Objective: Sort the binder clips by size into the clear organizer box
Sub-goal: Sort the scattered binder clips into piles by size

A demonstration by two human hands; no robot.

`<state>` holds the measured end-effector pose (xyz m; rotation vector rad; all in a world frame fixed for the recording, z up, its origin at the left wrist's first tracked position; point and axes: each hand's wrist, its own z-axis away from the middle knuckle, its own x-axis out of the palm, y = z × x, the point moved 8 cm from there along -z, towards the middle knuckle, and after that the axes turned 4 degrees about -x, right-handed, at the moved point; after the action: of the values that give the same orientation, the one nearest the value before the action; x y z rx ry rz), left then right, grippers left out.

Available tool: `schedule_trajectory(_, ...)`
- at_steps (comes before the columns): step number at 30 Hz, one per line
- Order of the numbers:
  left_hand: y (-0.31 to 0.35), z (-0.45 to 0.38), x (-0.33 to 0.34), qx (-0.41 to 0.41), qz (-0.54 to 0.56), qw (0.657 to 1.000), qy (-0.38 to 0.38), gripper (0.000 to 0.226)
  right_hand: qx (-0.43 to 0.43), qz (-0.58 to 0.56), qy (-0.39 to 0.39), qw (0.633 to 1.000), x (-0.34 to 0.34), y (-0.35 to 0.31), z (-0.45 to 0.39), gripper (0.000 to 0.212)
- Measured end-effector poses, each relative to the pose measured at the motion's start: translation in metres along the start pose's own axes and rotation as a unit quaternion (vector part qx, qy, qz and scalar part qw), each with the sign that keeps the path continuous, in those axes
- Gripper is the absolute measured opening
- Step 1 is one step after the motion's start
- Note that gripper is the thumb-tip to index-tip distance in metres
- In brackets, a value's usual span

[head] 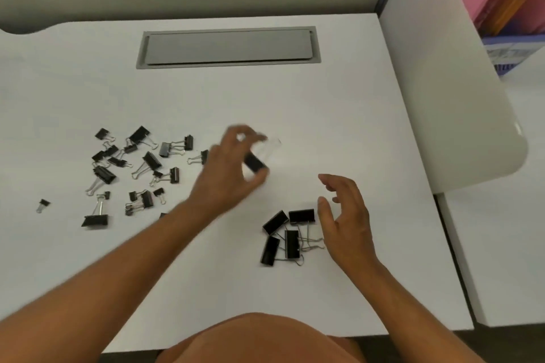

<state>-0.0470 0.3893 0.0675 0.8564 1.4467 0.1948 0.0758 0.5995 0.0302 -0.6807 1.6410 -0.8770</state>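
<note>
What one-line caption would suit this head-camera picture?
Left hand carries a large binder clip from the mixed pile toward four large clips beside the open right hand.

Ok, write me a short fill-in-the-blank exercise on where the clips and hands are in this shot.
1. The left hand grips one black binder clip ____ the white desk.
2. The group of four large black clips lies beside the ____ hand.
3. The scattered pile of mixed black clips lies on the person's ____ side.
4. The right hand holds ____.

Missing words: above; right; left; nothing
</note>
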Motion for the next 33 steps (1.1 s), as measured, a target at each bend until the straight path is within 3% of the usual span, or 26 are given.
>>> schedule_trajectory(4, 0.047, 0.082, 0.044, 0.089, -0.008, 0.989, -0.12, 0.056, 0.026, 0.022, -0.008, 0.999, -0.01, 0.021, 0.023, 0.035)
schedule_trajectory(12, 0.079, 0.09, 0.092, 0.194, -0.065, 0.964, -0.171, 0.07, 0.057, -0.003, -0.004, 0.998, 0.003, 0.031, 0.072, 0.033)
schedule_trajectory(16, 0.066, 0.089, 0.085, 0.147, -0.05, 0.98, -0.125, 0.068, 0.046, 0.015, -0.011, 0.999, 0.014, 0.031, 0.081, 0.034)
schedule_trajectory(19, 0.032, 0.111, 0.067, 0.008, 0.023, 0.998, -0.052, 0.065, -0.007, 0.079, -0.046, 0.996, 0.023, 0.02, 0.081, 0.046)
schedule_trajectory(21, 0.012, 0.13, 0.071, -0.057, 0.047, 0.995, -0.065, 0.068, -0.047, 0.132, -0.083, 0.987, 0.034, 0.013, 0.077, 0.063)
schedule_trajectory(23, 0.005, 0.141, 0.083, -0.062, 0.041, 0.993, -0.092, 0.071, -0.064, 0.171, -0.114, 0.976, 0.046, 0.01, 0.069, 0.072)
schedule_trajectory(27, 0.015, 0.135, 0.107, -0.042, 0.031, 0.993, -0.105, 0.063, -0.067, 0.219, -0.154, 0.961, 0.064, 0.011, 0.064, 0.063)
schedule_trajectory(33, 0.052, 0.118, 0.137, -0.001, 0.044, 0.992, -0.119, 0.064, -0.031, 0.218, -0.117, 0.968, 0.048, 0.031, 0.067, 0.059)
